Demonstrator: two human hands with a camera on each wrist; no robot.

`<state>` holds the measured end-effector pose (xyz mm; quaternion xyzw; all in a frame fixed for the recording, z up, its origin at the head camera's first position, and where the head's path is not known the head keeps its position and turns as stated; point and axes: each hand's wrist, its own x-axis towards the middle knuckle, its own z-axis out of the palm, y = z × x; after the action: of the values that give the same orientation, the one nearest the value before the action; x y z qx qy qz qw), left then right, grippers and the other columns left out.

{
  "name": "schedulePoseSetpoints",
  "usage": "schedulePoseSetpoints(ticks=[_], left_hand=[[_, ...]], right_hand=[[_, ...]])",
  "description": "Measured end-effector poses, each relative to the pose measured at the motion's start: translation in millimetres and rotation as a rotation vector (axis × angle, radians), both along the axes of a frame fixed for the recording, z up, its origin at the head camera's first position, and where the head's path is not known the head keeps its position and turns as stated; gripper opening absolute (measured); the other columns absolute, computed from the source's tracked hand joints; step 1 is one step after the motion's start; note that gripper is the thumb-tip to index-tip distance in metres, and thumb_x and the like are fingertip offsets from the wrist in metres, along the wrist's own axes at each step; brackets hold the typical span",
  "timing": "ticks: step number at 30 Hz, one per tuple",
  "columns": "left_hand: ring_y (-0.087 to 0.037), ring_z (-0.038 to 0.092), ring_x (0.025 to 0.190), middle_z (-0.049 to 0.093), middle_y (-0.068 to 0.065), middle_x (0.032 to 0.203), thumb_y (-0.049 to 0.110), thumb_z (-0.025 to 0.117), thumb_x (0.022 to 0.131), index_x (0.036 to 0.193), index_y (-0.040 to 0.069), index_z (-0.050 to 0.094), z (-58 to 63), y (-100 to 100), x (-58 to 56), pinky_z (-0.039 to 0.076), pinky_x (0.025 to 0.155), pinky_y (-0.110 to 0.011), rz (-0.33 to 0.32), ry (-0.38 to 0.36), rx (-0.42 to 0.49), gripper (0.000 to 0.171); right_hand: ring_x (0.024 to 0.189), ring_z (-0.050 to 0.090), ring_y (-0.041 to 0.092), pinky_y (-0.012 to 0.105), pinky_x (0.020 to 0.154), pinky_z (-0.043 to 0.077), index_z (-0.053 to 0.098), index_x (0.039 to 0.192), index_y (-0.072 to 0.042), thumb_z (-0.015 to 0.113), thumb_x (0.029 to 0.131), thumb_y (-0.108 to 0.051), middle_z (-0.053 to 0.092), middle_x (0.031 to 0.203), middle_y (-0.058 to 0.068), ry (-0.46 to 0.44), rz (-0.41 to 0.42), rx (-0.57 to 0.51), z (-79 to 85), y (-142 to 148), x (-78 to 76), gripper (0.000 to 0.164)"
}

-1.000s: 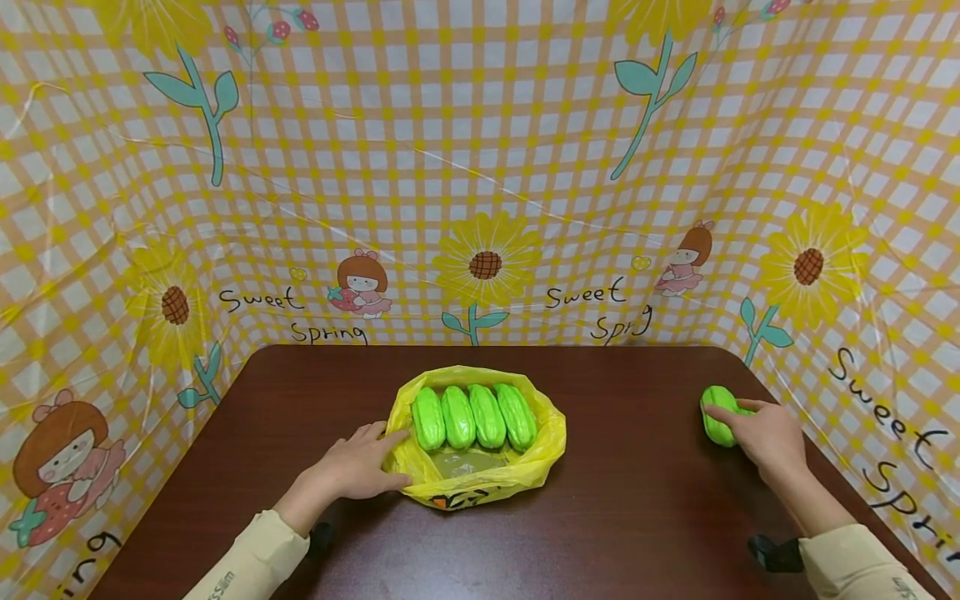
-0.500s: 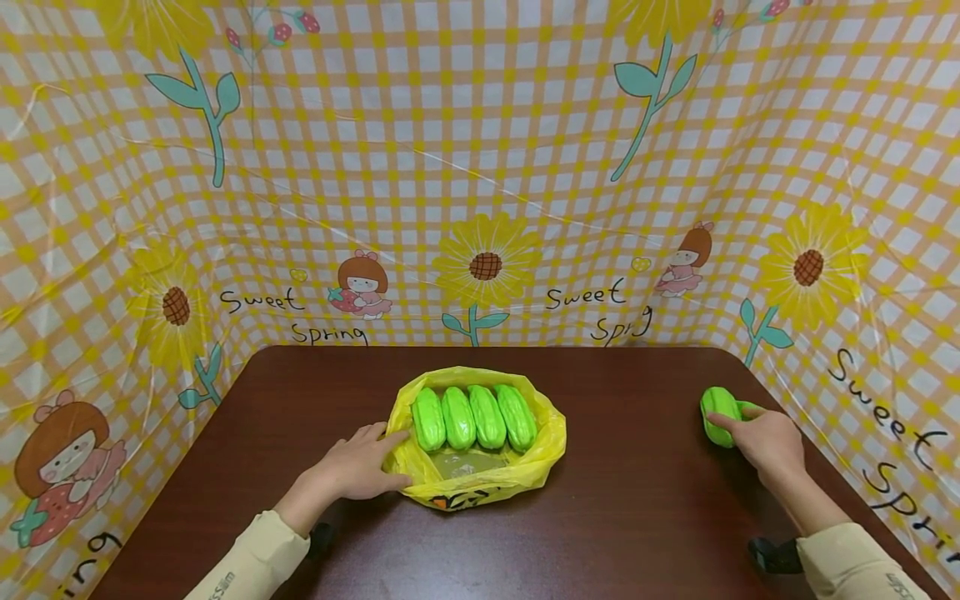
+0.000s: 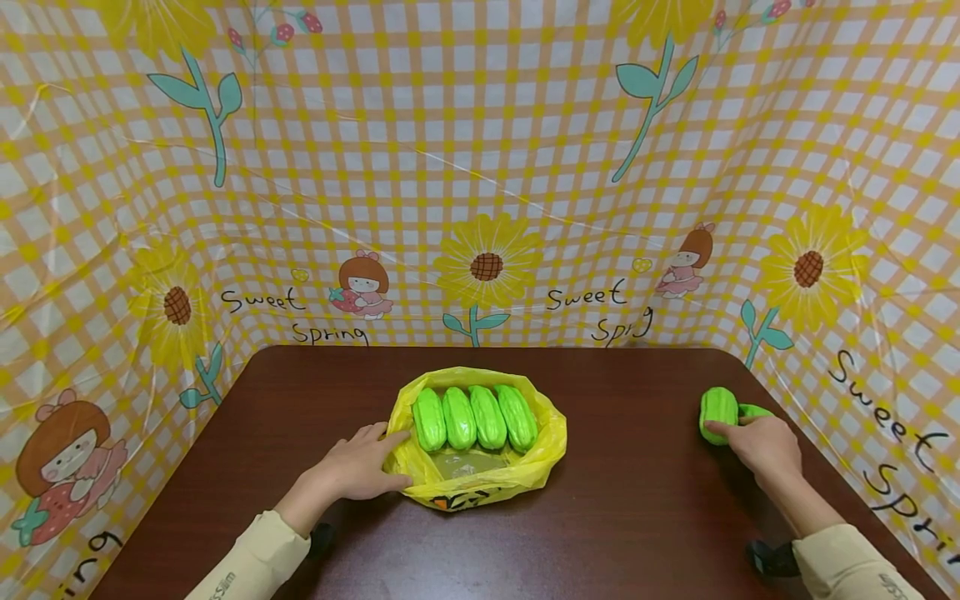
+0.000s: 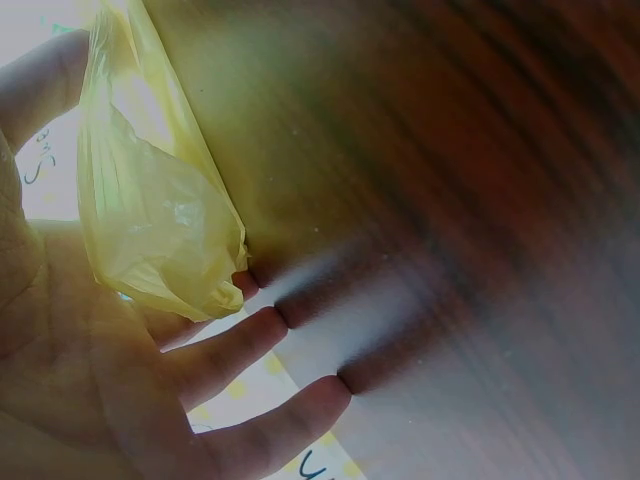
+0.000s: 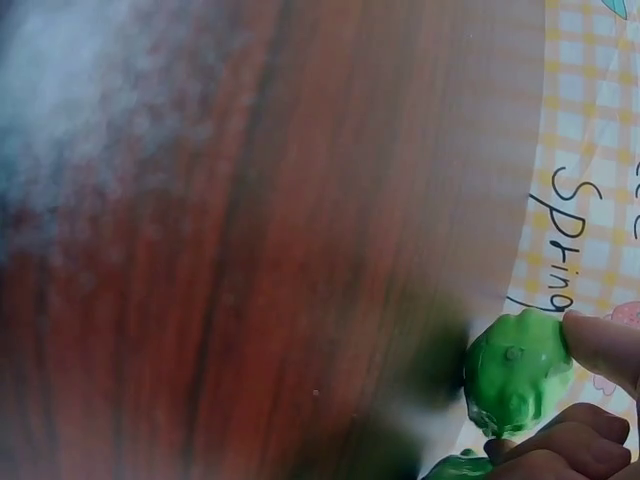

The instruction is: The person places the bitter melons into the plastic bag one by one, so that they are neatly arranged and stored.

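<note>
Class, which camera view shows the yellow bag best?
The head view: nearly the whole bag shows, mouth open, with four green vegetables inside. The left wrist view shows only part of it, against the left hand; the right wrist view shows none.

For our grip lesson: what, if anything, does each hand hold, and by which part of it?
The right hand pinches a green gourd by its near end. The left hand only touches the left side of the yellow bag.
</note>
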<state>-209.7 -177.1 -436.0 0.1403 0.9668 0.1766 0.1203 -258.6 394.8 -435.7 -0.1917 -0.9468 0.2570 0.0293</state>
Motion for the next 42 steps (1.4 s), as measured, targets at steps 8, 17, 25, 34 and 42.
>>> schedulePoseSetpoints(ticks=[8,17,25,34,42], left_hand=[[-0.040,0.032,0.146,0.037,-0.021,0.156,0.051,0.071,0.089,0.152,0.017,0.047,0.6,0.8,0.7,0.028,0.108,-0.072,0.004,-0.003,-0.002,0.075],[-0.040,0.033,0.146,0.037,-0.020,0.156,0.051,0.071,0.089,0.151,0.016,0.048,1.9,1.2,0.0,0.027,0.108,-0.072,0.007,-0.004,0.000,0.075],[-0.040,0.032,0.146,0.037,-0.020,0.156,0.051,0.072,0.089,0.152,0.017,0.047,0.1,0.7,-0.6,0.026,0.108,-0.073,0.009,-0.009,0.001,0.075],[-0.040,0.033,0.146,0.038,-0.020,0.156,0.050,0.071,0.089,0.151,0.016,0.048,0.6,0.6,-0.1,0.027,0.108,-0.072,0.007,-0.007,-0.003,0.075],[-0.040,0.033,0.145,0.038,-0.020,0.155,0.051,0.071,0.089,0.151,0.016,0.048,0.4,1.2,-0.1,0.027,0.108,-0.072,0.006,-0.006,-0.004,0.075]], right_hand=[[0.098,0.059,0.049,0.045,0.068,0.047,0.059,0.127,0.015,0.070,0.087,-0.055,0.055,0.128,0.038,-0.012,0.013,-0.013,-2.0,0.6,-0.2,0.081],[0.090,0.062,0.046,0.037,0.059,0.045,0.059,0.127,0.014,0.070,0.088,-0.055,0.058,0.123,0.038,0.019,0.021,-0.003,-3.4,1.6,-0.5,0.080],[0.098,0.060,0.049,0.038,0.062,0.047,0.059,0.128,0.014,0.069,0.089,-0.053,0.054,0.130,0.039,0.037,0.051,-0.006,0.4,-0.5,-0.8,0.079],[0.111,0.055,0.054,0.043,0.071,0.052,0.052,0.136,0.016,0.066,0.092,-0.055,0.044,0.140,0.041,0.022,0.145,-0.056,9.3,-8.2,1.5,0.085],[0.116,0.053,0.054,0.044,0.075,0.052,0.053,0.134,0.017,0.066,0.093,-0.053,0.044,0.142,0.040,0.021,0.229,-0.108,17.9,-24.3,1.0,0.082]])
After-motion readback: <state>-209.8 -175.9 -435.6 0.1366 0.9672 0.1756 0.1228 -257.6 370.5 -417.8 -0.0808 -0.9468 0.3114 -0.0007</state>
